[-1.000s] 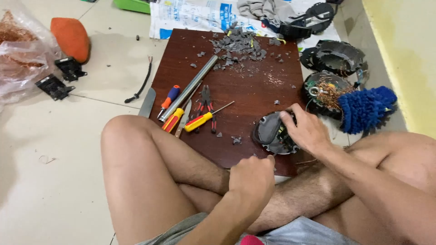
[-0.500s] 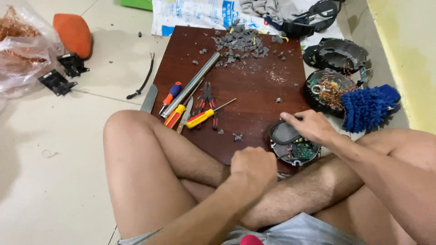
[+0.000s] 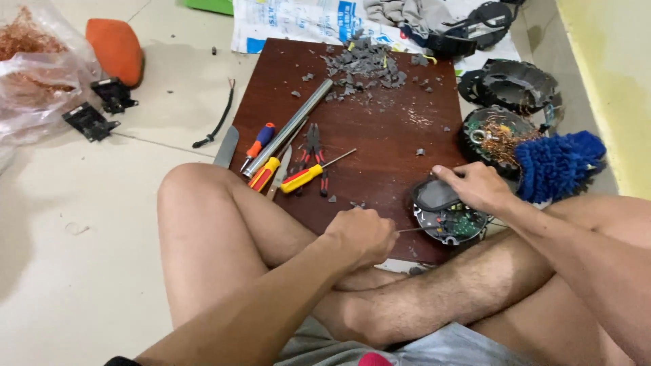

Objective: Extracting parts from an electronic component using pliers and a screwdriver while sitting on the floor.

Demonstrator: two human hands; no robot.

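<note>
At the near right corner of the dark reddish-brown wooden board (image 3: 380,135) that lies on the floor, a round black plastic housing with a green circuit board inside (image 3: 449,218) rests partly over the board's edge, against the person's shin. The right hand (image 3: 475,188) is closed over its upper rim, fingers curled on a grey oval part, pinning it down. The left hand (image 3: 363,234) is a closed fist around a thin metal shaft tool (image 3: 415,229), whose long axis runs nearly level, left to right, tip pointing at the housing's near-left edge. The housing looks light and stiff, its plastic likely brittle and its circuit board fragile, so the rim seems the safer hold. It lies flat, open face upward. Farther left on the board lie a yellow-handled screwdriver (image 3: 305,177), red-handled pliers (image 3: 313,146) and a grey metal tube (image 3: 288,127); grey plastic fragments (image 3: 363,64) are heaped at the far edge.
</note>
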